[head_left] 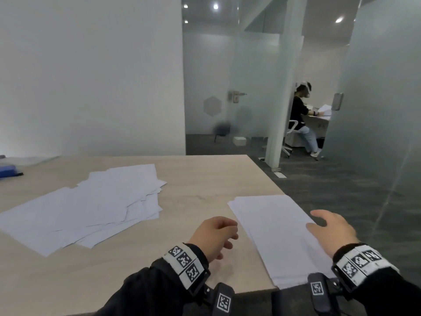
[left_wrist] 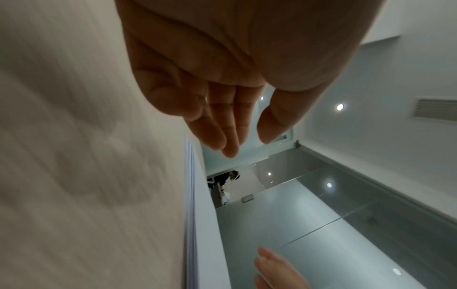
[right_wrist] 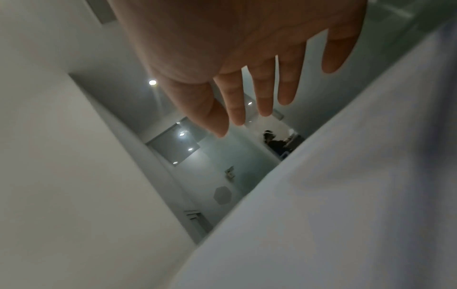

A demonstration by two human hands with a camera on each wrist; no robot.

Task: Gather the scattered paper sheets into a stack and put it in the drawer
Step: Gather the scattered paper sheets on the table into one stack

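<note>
A neat stack of white sheets (head_left: 273, 236) lies on the near right corner of the wooden table (head_left: 205, 179), its near end and right side reaching past the table's edges. Scattered sheets (head_left: 91, 206) overlap loosely at the left. My left hand (head_left: 227, 238) hovers just left of the stack, fingers relaxed, holding nothing. My right hand (head_left: 319, 221) is at the stack's right edge with fingers spread and straight. In the left wrist view the left hand (left_wrist: 235, 136) is open beside the stack's edge (left_wrist: 190, 215). In the right wrist view the right hand (right_wrist: 247, 109) is open above the paper (right_wrist: 346, 215). No drawer is in view.
A blue object (head_left: 8, 171) lies at the table's far left edge. Dark carpet floor (head_left: 341, 190) runs right of the table. Behind frosted glass partitions (head_left: 376, 87) a person (head_left: 300, 117) sits at another desk.
</note>
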